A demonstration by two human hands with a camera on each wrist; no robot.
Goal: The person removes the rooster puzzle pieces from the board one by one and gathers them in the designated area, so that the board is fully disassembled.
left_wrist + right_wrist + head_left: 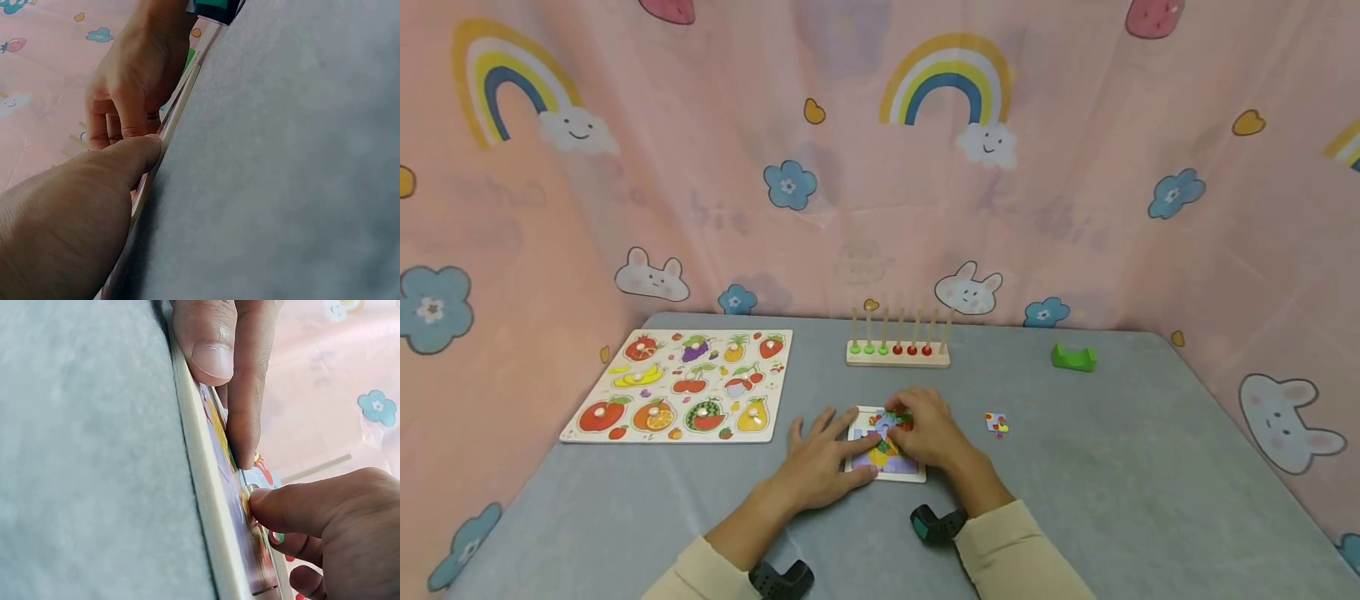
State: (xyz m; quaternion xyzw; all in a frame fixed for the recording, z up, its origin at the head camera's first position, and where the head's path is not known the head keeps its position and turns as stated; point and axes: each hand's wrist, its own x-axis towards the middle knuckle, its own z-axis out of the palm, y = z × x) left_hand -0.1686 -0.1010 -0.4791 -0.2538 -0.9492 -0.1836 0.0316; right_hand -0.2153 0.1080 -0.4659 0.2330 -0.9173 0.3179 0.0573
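Observation:
A small jigsaw puzzle in a pale wooden frame [910,478] lies on the table before me, with colourful pieces in it. My left hand [820,467] rests on its left side, fingers spread, the index finger across the picture and the thumb at the near edge. Over the upper right part, my right hand [931,429] pinches a puzzle piece [905,420] between thumb and curled fingers; most of that piece is hidden. In the right wrist view the right thumb [269,506] is low against the puzzle surface. More loose puzzle material [997,423] lies right of the frame.
A fruit peg board [673,433] lies at the left. Behind the puzzle stands a wooden bead rack [898,359] with upright pegs and green and red beads. A green curved block [1073,358] sits at the back right. A patterned pink curtain [865,233] hangs behind the grey table.

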